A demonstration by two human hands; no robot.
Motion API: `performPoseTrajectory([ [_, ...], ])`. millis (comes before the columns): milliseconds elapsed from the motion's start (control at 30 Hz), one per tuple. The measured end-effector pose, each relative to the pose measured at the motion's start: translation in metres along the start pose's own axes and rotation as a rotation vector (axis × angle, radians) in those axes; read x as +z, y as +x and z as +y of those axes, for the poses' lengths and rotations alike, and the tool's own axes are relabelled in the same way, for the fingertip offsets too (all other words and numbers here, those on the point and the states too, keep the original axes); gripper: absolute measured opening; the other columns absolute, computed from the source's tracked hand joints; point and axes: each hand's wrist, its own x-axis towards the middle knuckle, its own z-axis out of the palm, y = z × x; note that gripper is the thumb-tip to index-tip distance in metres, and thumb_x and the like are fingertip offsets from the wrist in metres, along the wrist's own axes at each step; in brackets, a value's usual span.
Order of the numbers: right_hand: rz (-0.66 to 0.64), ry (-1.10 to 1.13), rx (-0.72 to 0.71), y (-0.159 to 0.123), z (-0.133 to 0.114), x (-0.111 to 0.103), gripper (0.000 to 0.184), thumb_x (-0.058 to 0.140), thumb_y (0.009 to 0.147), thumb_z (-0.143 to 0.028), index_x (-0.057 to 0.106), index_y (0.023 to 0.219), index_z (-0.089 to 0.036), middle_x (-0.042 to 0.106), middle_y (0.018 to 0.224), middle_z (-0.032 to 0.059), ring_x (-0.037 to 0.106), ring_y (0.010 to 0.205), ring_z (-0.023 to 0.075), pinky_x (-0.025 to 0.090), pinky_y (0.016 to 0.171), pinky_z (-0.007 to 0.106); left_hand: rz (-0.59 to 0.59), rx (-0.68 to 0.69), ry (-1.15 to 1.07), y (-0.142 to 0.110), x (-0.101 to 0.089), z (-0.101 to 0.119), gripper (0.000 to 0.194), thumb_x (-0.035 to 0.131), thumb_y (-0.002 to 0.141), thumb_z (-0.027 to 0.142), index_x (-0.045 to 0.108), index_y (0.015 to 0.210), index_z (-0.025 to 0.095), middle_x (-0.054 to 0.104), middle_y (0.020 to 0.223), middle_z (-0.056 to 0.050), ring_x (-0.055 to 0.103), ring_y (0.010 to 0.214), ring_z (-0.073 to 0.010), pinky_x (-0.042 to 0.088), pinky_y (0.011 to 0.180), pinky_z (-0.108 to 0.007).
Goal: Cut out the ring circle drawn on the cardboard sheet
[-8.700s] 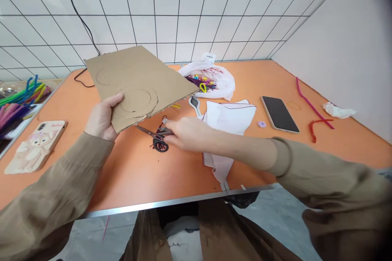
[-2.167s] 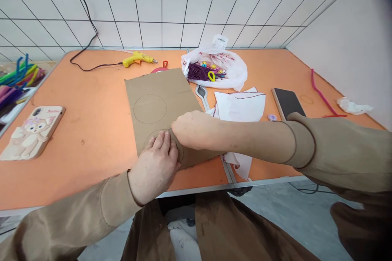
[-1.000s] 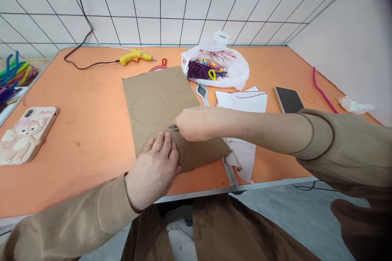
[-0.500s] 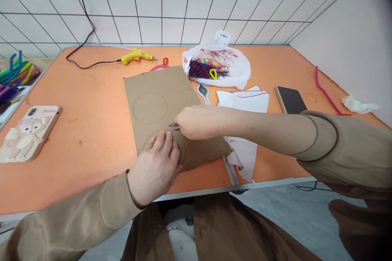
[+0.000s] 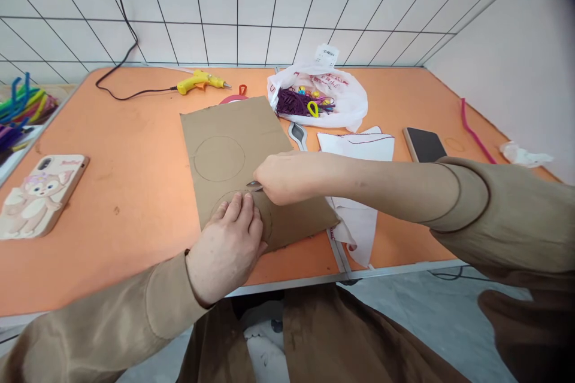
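A brown cardboard sheet (image 5: 233, 131) lies flat on the orange table (image 5: 135, 149), with two circles drawn on it. My left hand (image 5: 227, 248) rests flat on the nearer circle, fingers stretched out together, pressing the sheet down. My right hand (image 5: 287, 176) is closed around scissors, of which only the metal tip (image 5: 254, 185) shows. That tip touches the cardboard at the upper edge of the nearer circle, just beyond my left fingertips. The farther circle (image 5: 220, 158) is uncovered.
A yellow glue gun (image 5: 200, 81) with a black cord lies at the back. A white plastic bag (image 5: 318, 102) holds purple strands. White cloth (image 5: 357, 146), a dark phone (image 5: 424, 143), a pink-cased phone (image 5: 40, 191) and pipe cleaners (image 5: 20, 111) lie around.
Earlier my left hand held the cardboard up while my right hand reached for the scissors. Now the sheet lies flat. Over the last second both hands have barely moved.
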Motion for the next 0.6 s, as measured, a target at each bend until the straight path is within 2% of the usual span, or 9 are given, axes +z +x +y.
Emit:
performPoseTrajectory([
  [100,0.082,0.045,-0.042,-0.003,0.009,0.012,0.027,0.054,0.077,-0.019,0.061,0.103,-0.017,0.069,0.090,0.0128,0.065,0.070,0.0233,0.037,0.050,0.028,0.006,-0.007,0.007,0.000,-0.001,0.000,0.040,0.054,0.089,0.026,0.067,0.110,-0.006,0.062,0.122,-0.032,0.059,0.113,-0.0464,0.053,0.087,-0.054],
  [200,0.220,0.020,-0.077,-0.007,0.015,0.026,0.027,0.049,0.081,-0.017,0.056,0.107,-0.016,0.068,0.085,0.0116,0.064,0.072,0.0233,0.033,0.052,0.028,-0.006,-0.015,0.004,0.000,-0.002,0.000,0.039,0.053,0.089,0.026,0.068,0.109,-0.005,0.063,0.123,-0.031,0.059,0.114,-0.0455,0.053,0.087,-0.053],
  [267,0.287,0.013,-0.082,-0.009,0.016,0.031,0.024,0.048,0.084,-0.022,0.055,0.106,-0.016,0.068,0.082,0.0110,0.063,0.071,0.0234,0.031,0.052,0.028,-0.015,-0.017,0.005,0.000,-0.002,0.000,0.039,0.052,0.090,0.026,0.068,0.109,-0.004,0.063,0.123,-0.031,0.059,0.115,-0.0448,0.053,0.088,-0.053],
  [367,0.247,0.142,-0.053,-0.012,0.019,0.030,0.023,0.052,0.084,-0.031,0.056,0.102,-0.017,0.068,0.086,0.0095,0.062,0.071,0.0211,0.031,0.052,0.027,-0.003,-0.019,0.008,0.000,-0.001,0.000,0.040,0.052,0.089,0.025,0.068,0.110,-0.005,0.063,0.123,-0.031,0.060,0.115,-0.0446,0.053,0.089,-0.053],
  [433,0.183,0.250,-0.037,-0.014,0.023,0.026,0.016,0.054,0.082,-0.028,0.057,0.094,-0.018,0.068,0.088,0.0080,0.060,0.070,0.0179,0.033,0.053,0.026,0.007,-0.024,0.009,-0.001,0.000,-0.001,0.041,0.052,0.089,0.025,0.068,0.111,-0.005,0.063,0.123,-0.031,0.060,0.114,-0.0447,0.053,0.088,-0.053],
  [533,0.165,0.361,-0.033,-0.017,0.030,0.026,0.005,0.054,0.082,-0.020,0.057,0.079,-0.017,0.067,0.083,0.0056,0.058,0.067,0.0143,0.035,0.054,0.024,0.007,-0.026,0.013,-0.001,0.000,-0.001,0.041,0.052,0.089,0.025,0.068,0.112,-0.005,0.063,0.123,-0.031,0.060,0.114,-0.0446,0.054,0.088,-0.053],
  [600,0.157,0.508,-0.023,-0.020,0.035,0.029,0.007,0.050,0.085,-0.018,0.057,0.083,-0.017,0.066,0.079,0.0040,0.059,0.062,0.0124,0.038,0.053,0.023,0.008,-0.024,0.018,-0.001,0.000,-0.001,0.041,0.053,0.089,0.025,0.068,0.112,-0.005,0.063,0.123,-0.031,0.060,0.114,-0.0445,0.054,0.089,-0.053],
])
